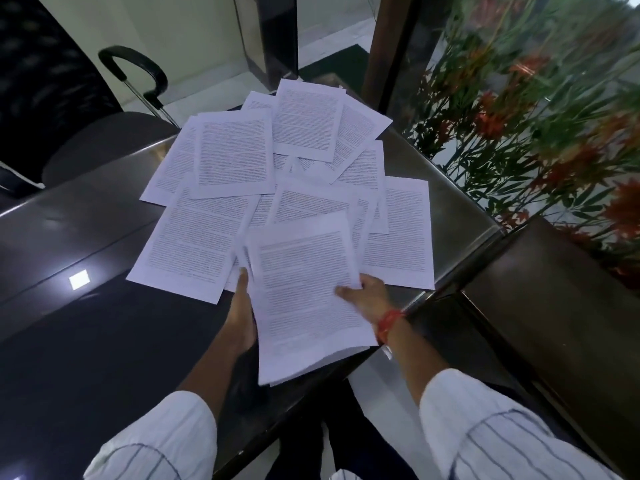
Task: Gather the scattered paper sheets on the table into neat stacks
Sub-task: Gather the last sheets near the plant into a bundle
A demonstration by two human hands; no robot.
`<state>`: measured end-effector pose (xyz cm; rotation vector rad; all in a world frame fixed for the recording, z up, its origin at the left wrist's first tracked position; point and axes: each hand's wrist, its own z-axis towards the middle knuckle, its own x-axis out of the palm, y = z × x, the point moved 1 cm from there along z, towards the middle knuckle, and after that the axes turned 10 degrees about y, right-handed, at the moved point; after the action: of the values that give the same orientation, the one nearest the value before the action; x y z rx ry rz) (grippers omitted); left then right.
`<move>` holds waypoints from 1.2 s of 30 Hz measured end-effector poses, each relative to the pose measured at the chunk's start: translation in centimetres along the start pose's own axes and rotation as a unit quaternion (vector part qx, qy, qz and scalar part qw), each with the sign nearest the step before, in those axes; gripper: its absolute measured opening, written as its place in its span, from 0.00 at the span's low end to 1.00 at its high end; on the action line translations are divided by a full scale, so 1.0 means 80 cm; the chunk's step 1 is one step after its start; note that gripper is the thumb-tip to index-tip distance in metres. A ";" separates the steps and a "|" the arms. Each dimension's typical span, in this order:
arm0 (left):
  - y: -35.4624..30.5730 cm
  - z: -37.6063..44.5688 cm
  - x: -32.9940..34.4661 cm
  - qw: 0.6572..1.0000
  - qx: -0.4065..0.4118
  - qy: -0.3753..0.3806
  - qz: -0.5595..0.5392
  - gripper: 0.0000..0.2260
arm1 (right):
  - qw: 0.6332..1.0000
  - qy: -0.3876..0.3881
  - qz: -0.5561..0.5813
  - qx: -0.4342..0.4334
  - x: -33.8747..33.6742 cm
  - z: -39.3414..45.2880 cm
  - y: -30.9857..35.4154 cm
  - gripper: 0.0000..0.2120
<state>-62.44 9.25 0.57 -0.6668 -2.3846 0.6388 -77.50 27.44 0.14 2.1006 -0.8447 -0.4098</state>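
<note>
Several white printed sheets [235,154] lie scattered and overlapping across the dark glossy table [86,216]. A small bundle of sheets [304,292] is held above the table's near edge. My left hand [242,306] supports the bundle from underneath along its left side, fingers mostly hidden beneath the paper. My right hand [367,296] grips the bundle's right edge, thumb on top of the printed face. A red thread band circles my right wrist.
A black office chair [69,109] stands at the far left beyond the table. A glass wall with green and red plants [540,109] runs along the right. A dark wooden ledge [554,306] sits at the right below the glass. A ceiling light glares on the tabletop [79,279].
</note>
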 end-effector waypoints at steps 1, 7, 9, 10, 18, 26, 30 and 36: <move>0.002 -0.003 0.000 1.000 0.006 0.017 -0.002 0.25 | 1.000 -0.002 -0.005 0.001 0.014 0.008 -0.004 0.11; 0.016 -0.002 -0.034 0.986 0.024 -0.077 0.144 0.09 | 0.987 -0.106 -0.121 0.014 0.035 0.046 -0.008 0.21; 0.005 -0.009 -0.048 0.987 0.048 -0.116 0.104 0.09 | 0.947 -0.219 -0.229 0.050 0.027 0.061 0.004 0.34; -0.001 -0.011 -0.057 0.985 0.056 -0.134 0.094 0.10 | 0.923 -0.249 -0.282 0.079 0.027 0.069 0.011 0.40; -0.023 -0.024 -0.104 0.976 0.060 -0.162 0.132 0.09 | 0.910 -0.241 -0.285 0.183 0.063 0.129 0.037 0.56; -0.014 -0.024 -0.109 0.980 0.033 -0.156 0.122 0.11 | 0.989 -0.139 0.057 -0.008 0.027 0.097 0.031 0.11; -0.012 -0.021 -0.119 0.981 0.012 -0.157 0.111 0.12 | 0.979 -0.061 0.192 -0.042 -0.030 0.064 0.036 0.17; -0.011 -0.010 -0.116 0.977 0.003 -0.169 0.129 0.08 | 0.969 -0.015 0.248 0.001 -0.117 0.027 0.052 0.20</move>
<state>-55.60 3.37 -2.05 -0.9390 -2.6247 0.9329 -87.20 30.82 2.09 1.8018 -1.3401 -0.1705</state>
